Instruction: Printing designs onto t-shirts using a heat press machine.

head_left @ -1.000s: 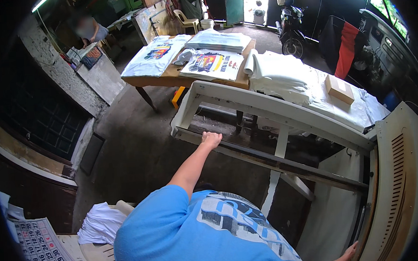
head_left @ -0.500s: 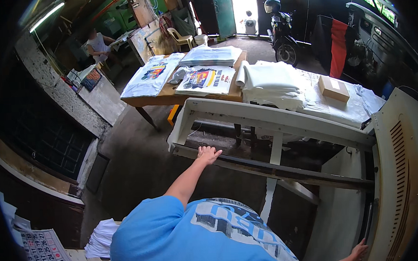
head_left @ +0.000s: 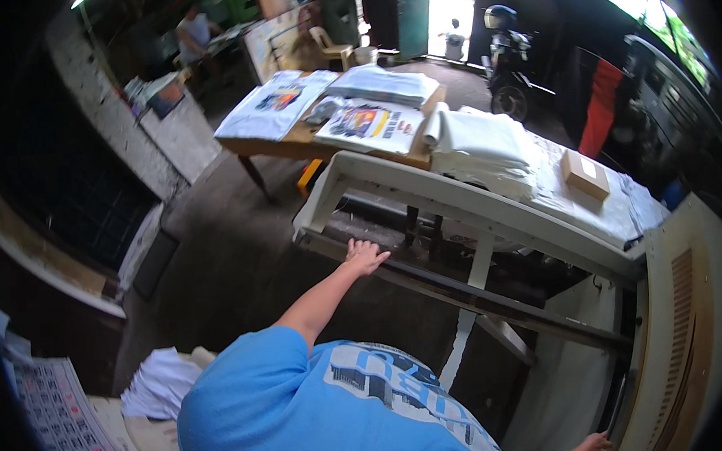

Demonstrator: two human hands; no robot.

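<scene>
My left hand (head_left: 366, 256) lies over the long dark rail (head_left: 495, 298) of a large pale metal frame (head_left: 474, 195), its fingers bent over the far side. At the lower right, my right hand (head_left: 591, 447) is closed at the lower end of a thin upright metal bar (head_left: 620, 400), beside the frame's slotted end panel (head_left: 697, 322). Part of that hand's grip is hidden. My blue printed shirt (head_left: 306, 416) fills the bottom middle.
Beyond the frame, a wooden table (head_left: 291, 139) bears printed white shirts (head_left: 372, 125). Folded white cloth (head_left: 487, 141) and a cardboard box (head_left: 584, 174) lie to its right. A motorcycle (head_left: 508, 63) stands behind. White cloth (head_left: 161, 383) and a calendar (head_left: 65, 412) are lower left.
The view has tilted and turned slightly, shifting the background to the right. Both hands stay at the same parts of the frame. My left hand's fingers look closer together.
</scene>
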